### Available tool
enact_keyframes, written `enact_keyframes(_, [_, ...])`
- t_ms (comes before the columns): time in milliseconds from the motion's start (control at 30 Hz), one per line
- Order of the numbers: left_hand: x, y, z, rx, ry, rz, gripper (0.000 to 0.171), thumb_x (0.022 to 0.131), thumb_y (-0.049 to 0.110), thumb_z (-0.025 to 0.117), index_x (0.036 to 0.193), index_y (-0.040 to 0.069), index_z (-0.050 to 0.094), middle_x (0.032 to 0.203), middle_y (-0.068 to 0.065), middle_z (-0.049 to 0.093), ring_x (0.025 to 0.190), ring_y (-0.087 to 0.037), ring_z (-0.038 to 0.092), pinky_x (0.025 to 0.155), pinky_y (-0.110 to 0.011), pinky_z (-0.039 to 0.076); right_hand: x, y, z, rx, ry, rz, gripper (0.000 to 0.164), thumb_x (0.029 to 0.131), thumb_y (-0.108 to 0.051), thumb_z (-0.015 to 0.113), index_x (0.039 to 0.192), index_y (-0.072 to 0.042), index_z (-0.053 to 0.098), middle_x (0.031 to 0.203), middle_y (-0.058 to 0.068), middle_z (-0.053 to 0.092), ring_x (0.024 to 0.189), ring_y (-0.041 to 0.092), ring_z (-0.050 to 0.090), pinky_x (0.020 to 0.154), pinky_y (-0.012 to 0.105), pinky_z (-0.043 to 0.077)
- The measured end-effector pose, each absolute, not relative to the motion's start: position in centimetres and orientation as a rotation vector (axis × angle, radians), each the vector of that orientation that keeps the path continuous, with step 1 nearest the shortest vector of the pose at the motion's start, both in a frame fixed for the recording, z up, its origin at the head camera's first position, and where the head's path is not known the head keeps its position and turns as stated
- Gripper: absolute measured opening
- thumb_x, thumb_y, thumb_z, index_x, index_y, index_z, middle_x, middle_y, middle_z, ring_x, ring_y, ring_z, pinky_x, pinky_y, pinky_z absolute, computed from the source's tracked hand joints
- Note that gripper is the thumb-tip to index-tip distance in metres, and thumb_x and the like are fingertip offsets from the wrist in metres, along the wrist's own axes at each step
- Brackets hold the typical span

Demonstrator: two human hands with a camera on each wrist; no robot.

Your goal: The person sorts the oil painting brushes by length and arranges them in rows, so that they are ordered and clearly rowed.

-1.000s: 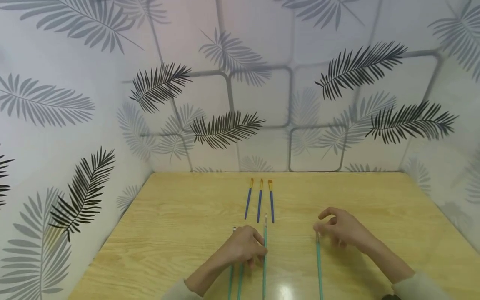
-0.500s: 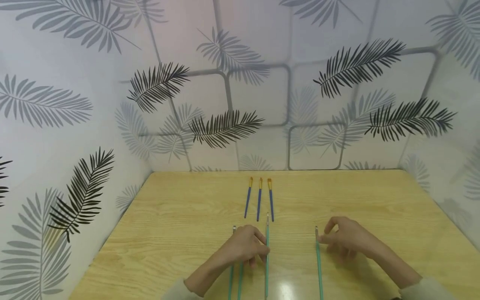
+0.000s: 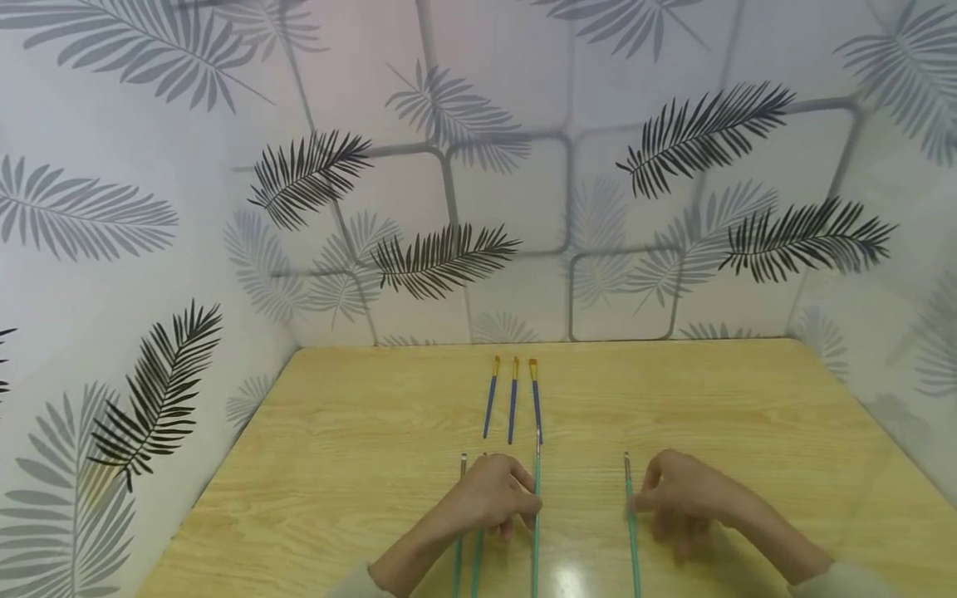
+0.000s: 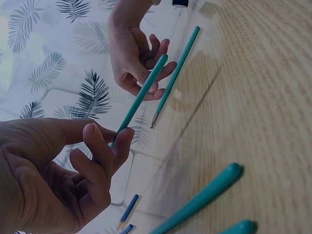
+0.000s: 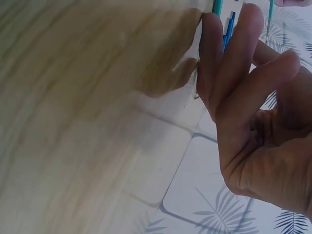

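In the head view, my left hand (image 3: 497, 496) pinches a green paintbrush (image 3: 536, 540) by the handle, between thumb and fingertips. The left wrist view shows this brush's handle (image 4: 139, 100) raised off the table, rounded end pointing away. To the right, a second green paintbrush (image 3: 634, 548) lies on the table, bristles toward the back. My right hand (image 3: 684, 496) is beside its upper handle, fingertips at or against it, fingers loosely bent and not closed round it. Two more green paintbrushes (image 3: 458, 565) lie partly hidden under my left hand and forearm.
Three blue paintbrushes (image 3: 512, 407) with golden ferrules lie side by side farther back on the wooden table (image 3: 359, 415). A pale wall covering with leaf prints (image 3: 516, 291) rises behind the table's back edge and along its sides.
My right hand has slid toward me along the right green paintbrush, from its bristle end to its handle. My left hand keeps its pinch, and its brush has shifted slightly right.
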State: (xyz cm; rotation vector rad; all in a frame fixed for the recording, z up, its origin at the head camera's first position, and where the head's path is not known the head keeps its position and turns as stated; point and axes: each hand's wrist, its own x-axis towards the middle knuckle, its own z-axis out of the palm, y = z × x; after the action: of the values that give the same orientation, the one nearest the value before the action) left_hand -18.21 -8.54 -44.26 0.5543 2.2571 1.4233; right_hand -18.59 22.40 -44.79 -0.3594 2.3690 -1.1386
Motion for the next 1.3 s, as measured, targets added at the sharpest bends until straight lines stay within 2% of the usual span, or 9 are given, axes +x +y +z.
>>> enact_keyframes(200, [-17.9, -8.3, -44.1, 0.477, 2.265, 1.408, 0.023, 0.084, 0.006, 0.065, 0.104, -0.005, 0.066, 0.071, -0.012, 0.074, 0.034, -0.005, 0.051, 0.034, -0.014, 0.031, -18.4, 21.9, -45.0, -0.437, 2.376, -1.094, 0.039, 0.091, -0.033, 0.070, 0.066, -0.003, 0.070, 0.056, 0.011, 0.068, 0.042, 0.025, 0.066, 0.038, 0.030, 0.051])
enact_keyframes(433, [-17.5, -8.0, -44.0, 0.487, 2.259, 1.398, 0.025, 0.083, 0.006, 0.064, 0.105, -0.005, 0.066, 0.070, -0.010, 0.074, 0.034, -0.007, 0.050, 0.034, -0.014, 0.028, -18.6, 21.6, -45.4, -0.363, 2.452, -1.075, 0.040, 0.088, -0.032, 0.074, 0.063, -0.002, 0.067, 0.053, 0.011, 0.067, 0.040, 0.023, 0.065, 0.039, 0.032, 0.053])
enact_keyframes(667, [-17.4, -7.8, -44.3, 0.477, 2.246, 1.389, 0.024, 0.083, 0.008, 0.065, 0.105, -0.002, 0.066, 0.070, -0.009, 0.074, 0.035, -0.007, 0.049, 0.035, -0.014, 0.030, -18.8, 21.7, -46.6, -0.483, 2.516, -1.110, 0.040, 0.085, -0.020, 0.073, 0.054, 0.000, 0.060, 0.047, 0.006, 0.064, 0.037, 0.018, 0.062, 0.038, 0.032, 0.052])
enact_keyframes(833, [-17.3, -7.7, -44.5, 0.484, 2.216, 1.409, 0.023, 0.084, 0.007, 0.065, 0.105, -0.003, 0.065, 0.071, -0.010, 0.074, 0.035, -0.006, 0.049, 0.035, -0.014, 0.030, -18.7, 21.4, -46.4, -0.476, 2.551, -1.062, 0.022, 0.079, -0.009, 0.067, 0.058, -0.003, 0.065, 0.047, 0.005, 0.063, 0.038, 0.017, 0.062, 0.039, 0.030, 0.052])
enact_keyframes(933, [-17.3, -7.7, -44.5, 0.475, 2.217, 1.409, 0.023, 0.084, 0.007, 0.065, 0.105, -0.002, 0.064, 0.071, -0.010, 0.074, 0.034, -0.005, 0.048, 0.035, -0.014, 0.030, -18.7, 21.4, -46.5, -0.447, 2.551, -1.049, 0.018, 0.076, -0.007, 0.063, 0.059, -0.003, 0.065, 0.047, 0.005, 0.063, 0.038, 0.018, 0.063, 0.039, 0.030, 0.053])
enact_keyframes(1100, [-17.2, -7.8, -44.6, 0.467, 2.245, 1.392, 0.023, 0.083, 0.007, 0.065, 0.104, -0.003, 0.066, 0.068, -0.012, 0.073, 0.035, -0.006, 0.049, 0.035, -0.014, 0.031, -18.7, 22.0, -46.7, -0.450, 2.522, -1.050, 0.020, 0.079, -0.010, 0.063, 0.060, -0.005, 0.064, 0.049, 0.002, 0.064, 0.038, 0.014, 0.061, 0.041, 0.028, 0.052])
enact_keyframes(1300, [-17.3, -8.2, -44.3, 0.426, 2.279, 1.360, 0.025, 0.082, 0.005, 0.065, 0.105, -0.003, 0.066, 0.069, -0.010, 0.073, 0.036, -0.008, 0.052, 0.036, -0.015, 0.033, -19.0, 22.9, -46.5, -0.489, 2.442, -1.122, 0.014, 0.083, -0.011, 0.061, 0.072, -0.004, 0.062, 0.056, 0.003, 0.067, 0.040, 0.014, 0.062, 0.039, 0.024, 0.049])
